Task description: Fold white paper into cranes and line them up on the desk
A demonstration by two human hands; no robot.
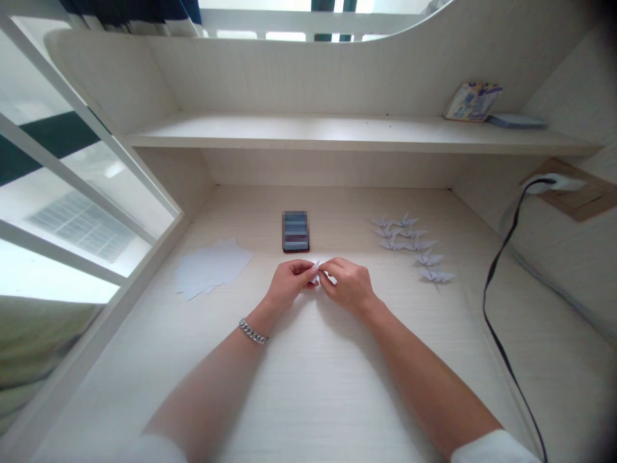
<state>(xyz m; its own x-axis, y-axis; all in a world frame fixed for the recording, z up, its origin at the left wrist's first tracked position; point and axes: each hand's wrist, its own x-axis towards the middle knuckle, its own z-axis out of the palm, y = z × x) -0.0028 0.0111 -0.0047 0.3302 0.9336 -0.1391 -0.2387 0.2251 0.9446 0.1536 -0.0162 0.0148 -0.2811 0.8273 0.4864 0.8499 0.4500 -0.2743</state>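
Small folded white paper [315, 272] between hands, midway between left and right edges of desk [308, 386]; long axis roughly toward back edge, tilt unclear. Left hand [292, 281] pinches it; right hand [349, 284], fingertips narrowed, at its right side, grip unclear. Paper cranes [407, 245] toward right edge, loose sheets [212, 267] near left. Colourful packet [472, 103] on shelf [289, 125], contents hidden.

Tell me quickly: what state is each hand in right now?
Left hand: closed, holding the small folded white paper.
Right hand: closed, pinching at the same paper from the right.
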